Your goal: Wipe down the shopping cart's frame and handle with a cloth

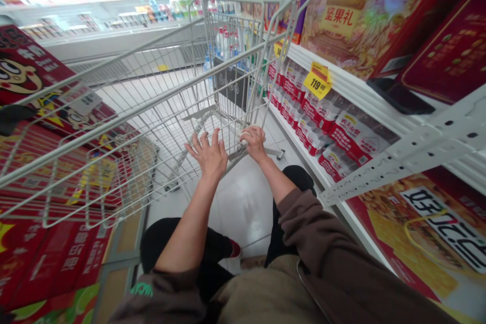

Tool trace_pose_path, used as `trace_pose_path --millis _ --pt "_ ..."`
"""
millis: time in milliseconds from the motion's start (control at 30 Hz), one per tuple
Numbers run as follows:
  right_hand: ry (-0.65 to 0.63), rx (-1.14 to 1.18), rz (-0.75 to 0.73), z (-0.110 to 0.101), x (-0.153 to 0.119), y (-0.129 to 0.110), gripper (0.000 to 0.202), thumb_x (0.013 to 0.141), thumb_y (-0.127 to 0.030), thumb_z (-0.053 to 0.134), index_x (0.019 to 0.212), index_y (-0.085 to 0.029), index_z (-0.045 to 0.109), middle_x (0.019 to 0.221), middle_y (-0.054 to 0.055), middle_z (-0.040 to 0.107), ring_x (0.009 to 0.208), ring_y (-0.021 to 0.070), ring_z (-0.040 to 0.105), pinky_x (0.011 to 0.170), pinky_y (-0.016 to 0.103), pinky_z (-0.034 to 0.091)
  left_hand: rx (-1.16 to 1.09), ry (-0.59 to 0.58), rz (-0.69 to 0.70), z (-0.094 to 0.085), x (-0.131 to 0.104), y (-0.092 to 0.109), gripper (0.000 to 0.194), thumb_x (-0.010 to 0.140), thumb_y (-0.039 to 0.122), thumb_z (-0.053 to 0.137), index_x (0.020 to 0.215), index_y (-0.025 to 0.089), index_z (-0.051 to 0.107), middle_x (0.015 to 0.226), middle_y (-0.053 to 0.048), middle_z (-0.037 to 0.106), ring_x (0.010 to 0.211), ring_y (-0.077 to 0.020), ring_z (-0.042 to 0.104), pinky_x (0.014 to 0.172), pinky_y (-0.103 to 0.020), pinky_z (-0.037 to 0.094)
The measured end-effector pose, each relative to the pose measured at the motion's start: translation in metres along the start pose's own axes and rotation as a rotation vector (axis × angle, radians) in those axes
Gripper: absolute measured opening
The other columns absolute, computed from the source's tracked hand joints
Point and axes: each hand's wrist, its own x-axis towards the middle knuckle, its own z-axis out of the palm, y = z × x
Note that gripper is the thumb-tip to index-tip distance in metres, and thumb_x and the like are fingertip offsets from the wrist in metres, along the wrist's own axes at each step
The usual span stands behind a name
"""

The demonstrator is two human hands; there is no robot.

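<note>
A grey wire shopping cart (pixel 152 92) stands in front of me, its basket slanting across the view. My left hand (pixel 211 156) is raised by the cart's lower wires with its fingers spread, and nothing shows in it. Beside it, my right hand (pixel 254 142) is at the corner of the cart's lower frame, fingers curled in. Something pale shows by those fingers, but whether they grip it or the frame is hidden. Both forearms are bare below pushed-up brown sleeves.
Shrink-wrapped bottle packs (pixel 349 131) fill the lower right shelf, below a yellow price tag (pixel 318 81) and gift boxes (pixel 345 15). A dark phone-like object (pixel 400 96) lies on the shelf edge. Red boxes (pixel 56 243) are stacked at left. A lit refrigerated shelf (pixel 114 30) runs behind.
</note>
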Motion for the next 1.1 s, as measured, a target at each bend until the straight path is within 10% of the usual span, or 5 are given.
trace_pose_path --millis 233,467,633,833,1100 --pt "0.194 0.037 0.104 -0.013 0.018 0.01 0.045 0.087 0.001 0.049 0.107 -0.028 0.076 0.135 0.005 0.064 0.135 0.0233 0.046 0.119 0.044 0.031 0.101 -0.032 -0.024 0.0 -0.002 0.003 0.05 0.104 0.034 0.043 0.15 0.021 0.059 0.154 -0.017 0.052 0.157 -0.0441 0.024 0.127 -0.071 0.002" --pt "0.002 0.023 0.288 -0.011 0.013 0.009 0.045 0.081 0.001 0.05 0.103 -0.029 0.075 0.131 0.004 0.065 0.128 0.0235 0.049 0.113 0.039 0.036 0.106 -0.026 -0.043 0.002 -0.001 0.004 0.05 0.103 0.032 0.045 0.15 0.021 0.059 0.155 -0.018 0.051 0.157 -0.0448 0.024 0.126 -0.073 0.004" --pt "0.092 -0.016 0.456 -0.019 0.02 0.008 0.058 0.08 0.003 0.044 0.121 -0.03 0.07 0.143 0.007 0.055 0.137 0.0238 0.041 0.115 0.04 0.034 0.096 -0.009 -0.004 0.003 -0.002 -0.001 0.05 0.103 0.033 0.045 0.151 0.024 0.058 0.156 -0.016 0.05 0.157 -0.0439 0.022 0.125 -0.073 0.008" --pt "-0.075 0.089 0.63 -0.031 0.019 -0.005 0.053 0.072 0.002 0.048 0.109 -0.029 0.069 0.12 0.007 0.062 0.112 0.0251 0.056 0.089 0.034 0.05 0.126 0.012 0.015 0.005 -0.004 -0.005 0.05 0.104 0.033 0.042 0.151 0.023 0.058 0.152 -0.017 0.052 0.157 -0.0429 0.024 0.125 -0.073 0.007" --pt "0.412 0.071 0.353 -0.116 0.082 -0.038 0.058 0.081 -0.004 0.042 0.133 -0.024 0.059 0.136 0.013 0.057 0.134 0.0247 0.05 0.115 0.043 0.041 0.143 0.039 0.032 0.003 -0.004 -0.006 0.049 0.105 0.033 0.042 0.149 0.023 0.06 0.148 -0.018 0.056 0.152 -0.0416 0.03 0.124 -0.074 0.011"
